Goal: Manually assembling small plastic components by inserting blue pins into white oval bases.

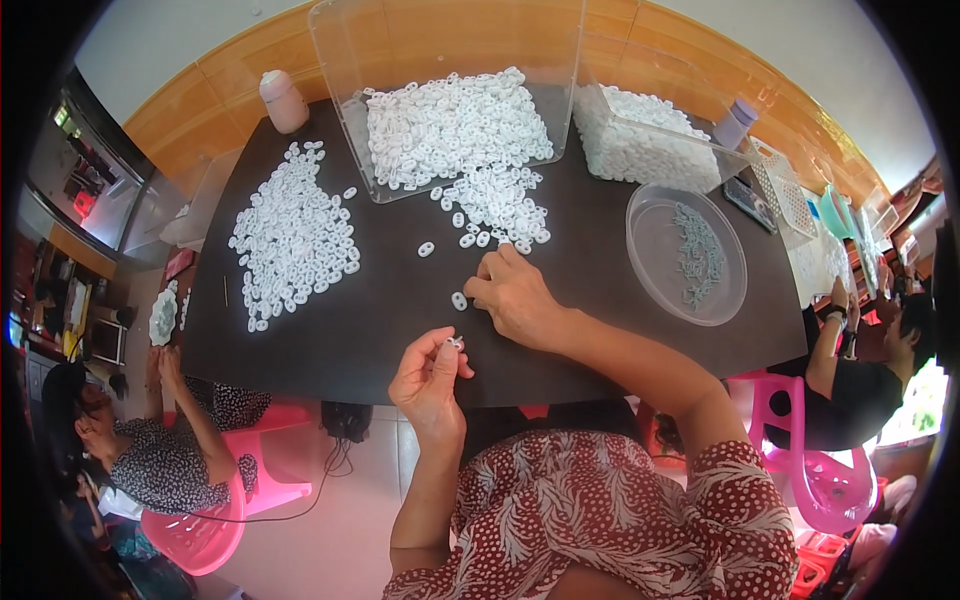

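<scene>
My left hand (430,375) is raised over the table's near edge, with its thumb and fingers pinched on a small white plastic piece (456,342). A darker speck shows at that piece, too small to make out. Farther up the table, my right hand (518,298) is bent low over the surface, fingers partly spread. A single white oval two-holed piece (459,300) lies just beside its fingertips; whether they touch it is hard to tell. Another finger reaches the near edge of a loose heap of the same pieces (500,205).
The heap spills from a tipped clear bin (345,150). A second pile (295,240) spreads at left. At right are a round clear tray (640,270) of small grey-green parts, another full bin (650,165), a phone (750,203) and a purple bottle (735,125). People sit on both sides.
</scene>
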`<state>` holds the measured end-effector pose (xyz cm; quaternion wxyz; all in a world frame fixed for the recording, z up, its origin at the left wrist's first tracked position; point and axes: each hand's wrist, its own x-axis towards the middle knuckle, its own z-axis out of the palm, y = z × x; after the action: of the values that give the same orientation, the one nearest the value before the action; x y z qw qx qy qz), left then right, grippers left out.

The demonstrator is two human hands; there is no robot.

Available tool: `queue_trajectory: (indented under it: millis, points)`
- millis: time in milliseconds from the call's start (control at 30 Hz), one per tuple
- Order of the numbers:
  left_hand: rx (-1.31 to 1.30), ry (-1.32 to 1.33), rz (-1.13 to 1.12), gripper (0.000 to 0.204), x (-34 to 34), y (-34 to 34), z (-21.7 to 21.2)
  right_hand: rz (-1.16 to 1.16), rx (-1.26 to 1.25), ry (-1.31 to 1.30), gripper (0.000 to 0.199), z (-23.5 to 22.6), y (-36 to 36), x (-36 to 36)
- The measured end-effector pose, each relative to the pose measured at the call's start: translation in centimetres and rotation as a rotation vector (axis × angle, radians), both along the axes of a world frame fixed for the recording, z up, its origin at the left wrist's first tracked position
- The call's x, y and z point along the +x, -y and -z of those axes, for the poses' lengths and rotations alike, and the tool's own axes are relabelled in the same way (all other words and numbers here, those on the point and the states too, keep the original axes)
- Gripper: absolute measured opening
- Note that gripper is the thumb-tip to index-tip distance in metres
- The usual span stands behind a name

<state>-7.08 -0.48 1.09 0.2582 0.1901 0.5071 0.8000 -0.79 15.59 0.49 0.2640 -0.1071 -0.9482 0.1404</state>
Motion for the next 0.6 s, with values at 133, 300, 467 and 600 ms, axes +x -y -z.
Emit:
queue_trajectory:
  millis: [133, 300, 467, 600]
  points:
    - [0.018, 0.019, -0.044, 0.014, -0.2, -0.1, 0.2, 0.015, -0.110, -0.055, 0.017, 0.5, 0.3, 0.0]
    - [0.016, 0.015, -0.108, 0.013, -1.6, 0.3, -0.1, 0.007, -0.205, -0.059, 0.023, -0.4, 0.5, -0.6]
    - [0.000, 0.017, -0.149, 0.013, -1.9, 0.7, -0.1, -0.101, -0.144, -0.038, 0.027, -0.5, 1.3, -1.8]
    - [-0.001, 0.035, -0.152, 0.013, -2.0, 0.9, 0.1, -0.176, -0.061, 0.025, 0.023, -0.6, 1.2, -1.9]
